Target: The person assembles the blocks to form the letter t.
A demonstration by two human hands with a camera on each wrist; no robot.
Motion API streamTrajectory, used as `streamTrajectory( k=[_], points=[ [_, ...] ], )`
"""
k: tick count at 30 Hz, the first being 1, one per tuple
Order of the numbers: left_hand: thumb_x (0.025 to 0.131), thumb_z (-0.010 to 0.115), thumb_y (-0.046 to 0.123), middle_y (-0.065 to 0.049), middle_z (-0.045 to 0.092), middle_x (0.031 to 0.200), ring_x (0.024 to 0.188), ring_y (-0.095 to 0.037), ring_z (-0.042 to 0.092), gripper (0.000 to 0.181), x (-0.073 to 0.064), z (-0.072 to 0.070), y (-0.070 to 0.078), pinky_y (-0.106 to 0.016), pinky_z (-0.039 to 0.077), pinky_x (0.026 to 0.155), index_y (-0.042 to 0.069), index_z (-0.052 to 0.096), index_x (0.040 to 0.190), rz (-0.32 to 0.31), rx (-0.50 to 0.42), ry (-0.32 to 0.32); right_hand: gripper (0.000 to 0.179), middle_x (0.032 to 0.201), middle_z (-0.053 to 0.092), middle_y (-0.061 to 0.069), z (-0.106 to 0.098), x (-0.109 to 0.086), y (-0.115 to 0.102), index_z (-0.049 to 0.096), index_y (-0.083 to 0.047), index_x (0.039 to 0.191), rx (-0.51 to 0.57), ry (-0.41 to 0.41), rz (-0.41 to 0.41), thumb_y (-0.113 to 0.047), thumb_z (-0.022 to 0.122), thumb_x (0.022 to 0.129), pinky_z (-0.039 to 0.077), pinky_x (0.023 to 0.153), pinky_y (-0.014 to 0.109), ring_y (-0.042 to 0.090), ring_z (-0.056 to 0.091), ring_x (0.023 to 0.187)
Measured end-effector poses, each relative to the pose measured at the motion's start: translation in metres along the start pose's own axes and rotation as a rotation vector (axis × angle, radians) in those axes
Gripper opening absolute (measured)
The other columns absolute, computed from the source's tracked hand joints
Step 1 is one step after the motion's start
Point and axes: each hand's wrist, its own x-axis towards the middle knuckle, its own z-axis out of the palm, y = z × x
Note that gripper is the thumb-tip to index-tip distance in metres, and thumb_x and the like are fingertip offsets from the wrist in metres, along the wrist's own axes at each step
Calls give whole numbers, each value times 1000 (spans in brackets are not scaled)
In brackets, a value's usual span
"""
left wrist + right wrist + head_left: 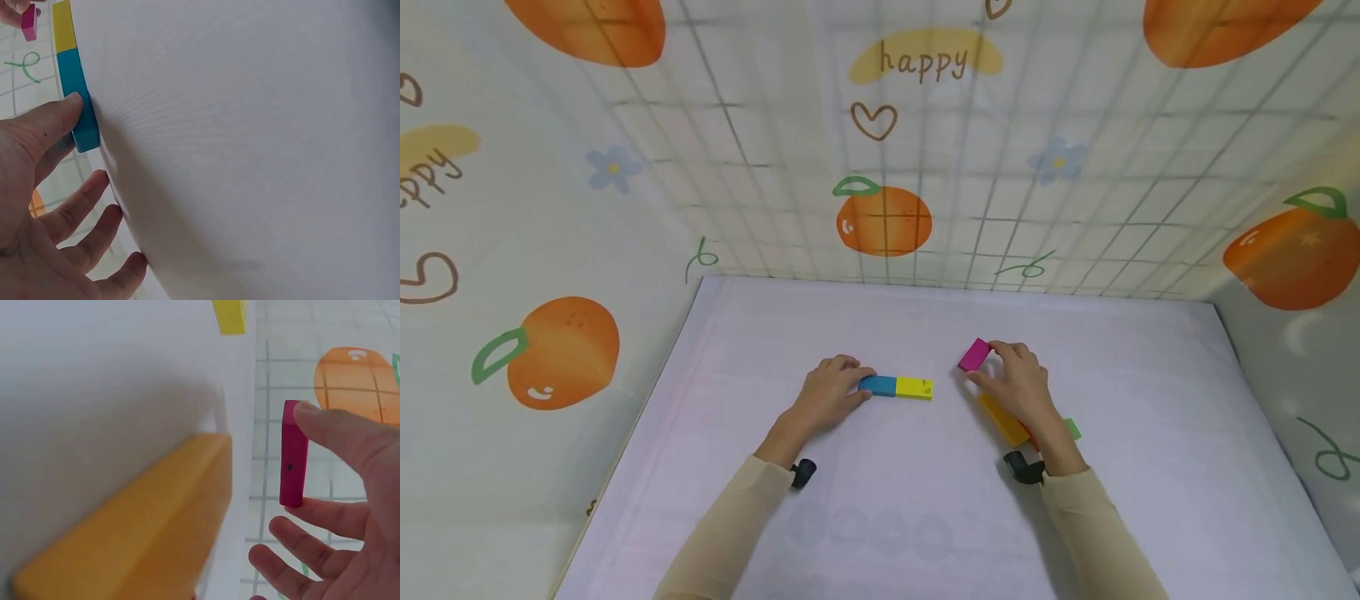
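Six blocks show on or over one pale bench. Left grip: bare hand, thumb and finger pinching the left end of the blue block. Blue block: flat, its right end touching the yellow block. Yellow block: in line with the blue, right end free. Magenta block: apart from the yellow, set aslant, seemingly raised off the bench. Orange block: lying aslant on the near side, partly hidden. Right grip: pinching the magenta block between thumb and finger. Red block: a sliver only; contact with the orange cannot be told. Green block: rightmost, partly covered.

Step in hand, by judgement: bringing the magenta block to the yellow. Next move likely calls for turning it into line and seating it against the free end, blue held steady.
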Motion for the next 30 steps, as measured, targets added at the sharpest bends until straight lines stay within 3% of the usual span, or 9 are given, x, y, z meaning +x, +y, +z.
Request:
streamTrajectory(
  k=[30],
  points=[
    [96, 70, 32, -12, 55, 137, 126, -34, 48, 39, -2, -1, 2, -56, 42, 100, 22, 66, 133, -4, -2, 0, 69, 134, 53, 19, 42, 26, -46, 53, -9, 143, -47, -78, -116, -39, 78, 86, 37, 99, 62, 37, 47, 123]
  ],
)
